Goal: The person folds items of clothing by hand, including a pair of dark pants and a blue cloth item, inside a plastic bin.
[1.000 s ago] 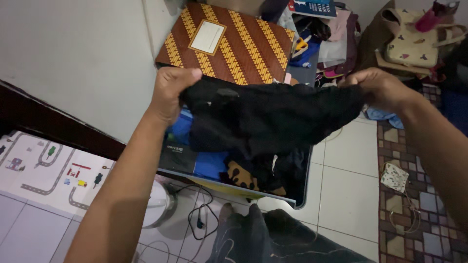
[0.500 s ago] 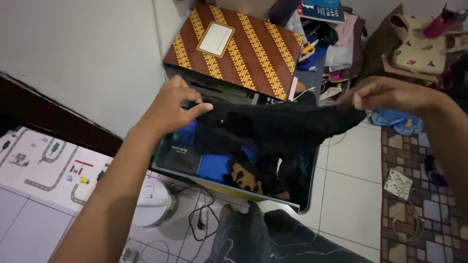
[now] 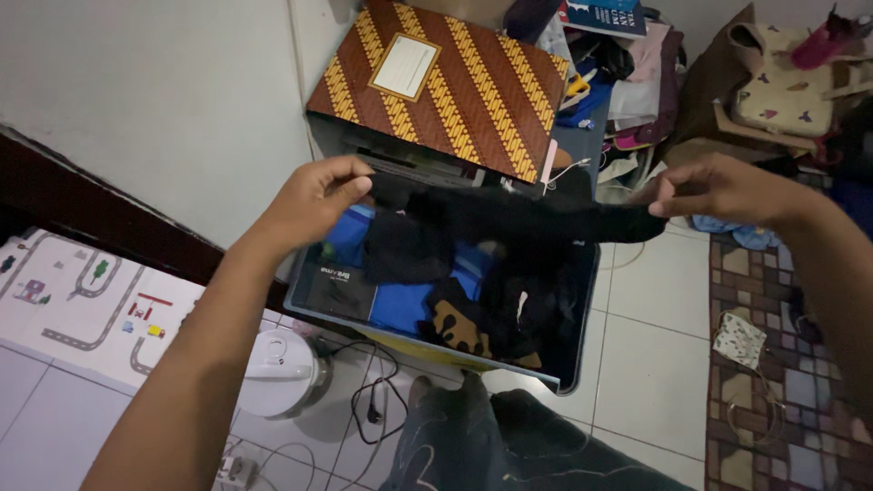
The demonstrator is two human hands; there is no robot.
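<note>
Left hand [image 3: 314, 200] and right hand [image 3: 718, 189] each pinch one end of a black, soft knitted cloth [image 3: 518, 218], stretched into a narrow band between them. Fingers of both hands closed on the fabric, thumbs against forefingers.

The band hangs directly below the fingertips, over an open grey plastic bin [image 3: 582, 350] stuffed with folded blue and dark clothes [image 3: 400, 305].

Beyond the fingers, a brown board with yellow diagonal stripes [image 3: 446, 77] rests at the bin's far edge. Below the left forearm, a white round appliance with a cord [image 3: 277, 373] stands on the tiled floor [image 3: 646, 355].

To fold well, judging by the grip: keep both pinches level and the tension even so the band lies flat without twisting, and hold the edges aligned.

Hard to tell: what garment this is, since black on black hides seams and hems. The bin's contents under the cloth are lost in shadow. Right forearm runs out of frame.
</note>
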